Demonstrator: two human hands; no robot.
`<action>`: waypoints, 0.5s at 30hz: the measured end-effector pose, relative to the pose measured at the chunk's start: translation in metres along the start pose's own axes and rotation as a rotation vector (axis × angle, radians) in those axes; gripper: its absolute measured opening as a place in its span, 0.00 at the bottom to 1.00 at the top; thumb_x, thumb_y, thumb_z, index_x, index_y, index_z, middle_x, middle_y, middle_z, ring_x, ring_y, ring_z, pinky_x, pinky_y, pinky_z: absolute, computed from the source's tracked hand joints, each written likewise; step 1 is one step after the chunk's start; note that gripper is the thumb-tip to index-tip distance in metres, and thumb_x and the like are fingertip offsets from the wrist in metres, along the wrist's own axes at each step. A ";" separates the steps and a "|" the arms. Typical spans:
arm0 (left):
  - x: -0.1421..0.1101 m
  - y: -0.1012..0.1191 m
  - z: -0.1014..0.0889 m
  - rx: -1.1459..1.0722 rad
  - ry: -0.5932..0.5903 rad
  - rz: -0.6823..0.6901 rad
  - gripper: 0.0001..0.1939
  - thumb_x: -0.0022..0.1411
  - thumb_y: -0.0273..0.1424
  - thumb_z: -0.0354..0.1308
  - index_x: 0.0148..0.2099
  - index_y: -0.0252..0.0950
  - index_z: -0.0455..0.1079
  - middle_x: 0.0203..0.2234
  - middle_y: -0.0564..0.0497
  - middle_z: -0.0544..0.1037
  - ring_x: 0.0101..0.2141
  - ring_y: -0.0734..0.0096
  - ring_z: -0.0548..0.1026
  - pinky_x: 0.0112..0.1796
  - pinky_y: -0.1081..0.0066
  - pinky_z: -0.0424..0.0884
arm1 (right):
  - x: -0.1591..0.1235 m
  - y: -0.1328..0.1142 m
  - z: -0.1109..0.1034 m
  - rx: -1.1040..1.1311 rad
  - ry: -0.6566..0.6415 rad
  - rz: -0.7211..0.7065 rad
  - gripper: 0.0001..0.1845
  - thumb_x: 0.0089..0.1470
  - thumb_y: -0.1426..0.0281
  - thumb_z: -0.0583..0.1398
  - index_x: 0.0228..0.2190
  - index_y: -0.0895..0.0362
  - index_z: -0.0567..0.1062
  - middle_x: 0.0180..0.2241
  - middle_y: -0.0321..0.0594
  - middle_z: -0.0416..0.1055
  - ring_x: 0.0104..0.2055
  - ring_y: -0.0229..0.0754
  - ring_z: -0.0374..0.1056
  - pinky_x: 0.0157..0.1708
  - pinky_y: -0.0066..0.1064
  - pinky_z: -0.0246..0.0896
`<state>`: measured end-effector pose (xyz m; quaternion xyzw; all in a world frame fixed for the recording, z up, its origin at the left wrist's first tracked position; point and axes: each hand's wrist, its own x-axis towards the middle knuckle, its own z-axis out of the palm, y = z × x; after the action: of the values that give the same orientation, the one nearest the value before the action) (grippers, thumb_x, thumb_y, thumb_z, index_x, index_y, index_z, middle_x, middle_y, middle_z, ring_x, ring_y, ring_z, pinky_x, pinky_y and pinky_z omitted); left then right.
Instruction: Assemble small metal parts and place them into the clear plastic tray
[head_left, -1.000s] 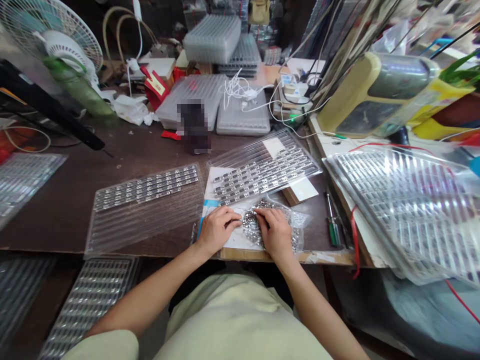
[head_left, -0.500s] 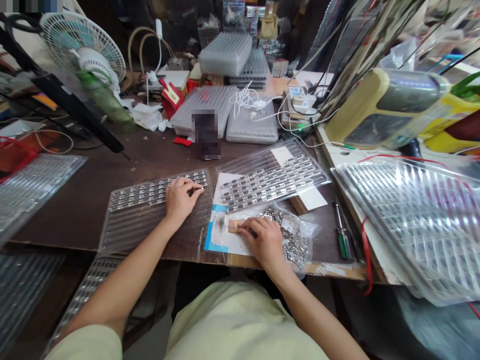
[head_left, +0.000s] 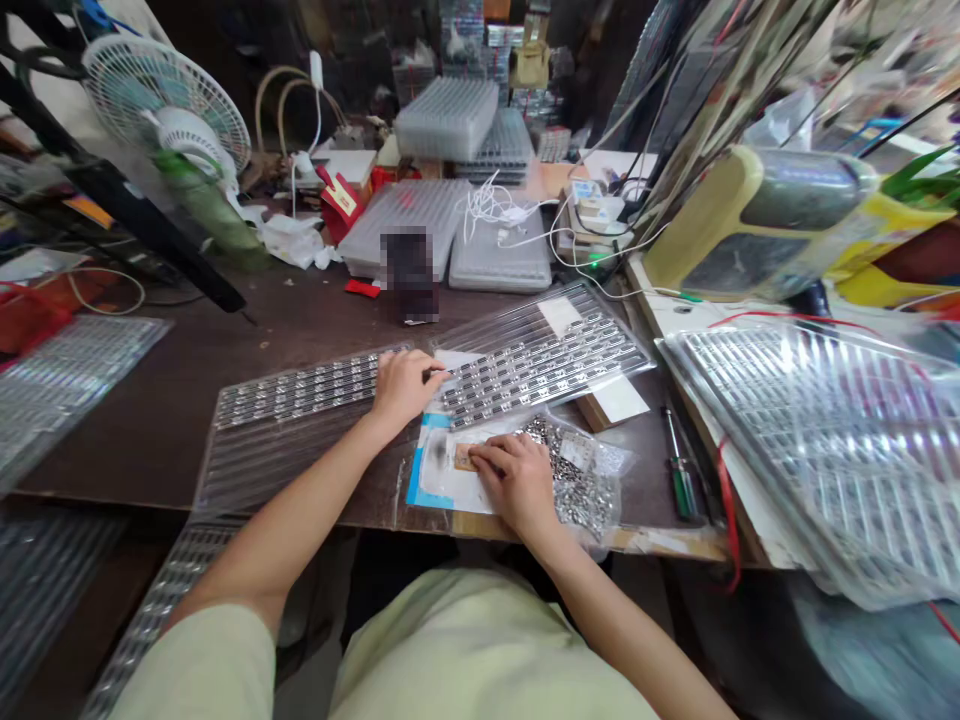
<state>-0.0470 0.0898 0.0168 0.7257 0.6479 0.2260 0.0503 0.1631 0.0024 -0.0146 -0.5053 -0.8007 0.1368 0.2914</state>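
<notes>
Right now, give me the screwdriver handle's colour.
The screwdriver handle is green, best seen in the head view.

Nothing here can be read: the yellow label (head_left: 342,197) on the red card (head_left: 332,193) carries marks too small and blurred to make out — and the small white tag (head_left: 576,452) on the clear plastic bag (head_left: 592,500) shows no legible print either.

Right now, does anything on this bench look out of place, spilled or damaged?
The large clear plastic tray at the right stands out: it lies tilted and seems to hang over the edge of the bench, while the tray beside the left hand lies flat. Nothing looks spilled; the small metal parts are inside their bag.
</notes>
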 end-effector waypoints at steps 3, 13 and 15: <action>0.013 0.011 0.003 0.014 -0.055 -0.023 0.07 0.57 0.35 0.59 0.32 0.39 0.75 0.32 0.48 0.80 0.39 0.58 0.74 0.46 0.57 0.60 | -0.001 -0.001 -0.002 -0.039 0.005 -0.013 0.07 0.56 0.66 0.61 0.36 0.46 0.79 0.35 0.35 0.74 0.37 0.40 0.62 0.36 0.34 0.48; -0.064 -0.003 -0.023 -0.686 -0.154 -0.172 0.15 0.63 0.36 0.51 0.48 0.36 0.70 0.36 0.48 0.77 0.30 0.72 0.75 0.33 0.72 0.71 | -0.012 0.023 -0.033 -0.346 -0.016 0.017 0.11 0.57 0.65 0.60 0.41 0.53 0.75 0.38 0.40 0.73 0.39 0.44 0.61 0.38 0.35 0.49; -0.082 0.008 -0.017 -0.717 -0.182 -0.160 0.13 0.62 0.36 0.53 0.45 0.36 0.72 0.35 0.48 0.76 0.29 0.73 0.74 0.31 0.74 0.71 | -0.012 0.025 -0.032 -0.348 0.000 0.027 0.06 0.59 0.66 0.58 0.36 0.54 0.75 0.33 0.39 0.73 0.37 0.43 0.61 0.36 0.34 0.48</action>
<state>-0.0512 0.0063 0.0129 0.6265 0.5751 0.3682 0.3758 0.2047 0.0004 -0.0064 -0.5588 -0.8054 0.0001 0.1977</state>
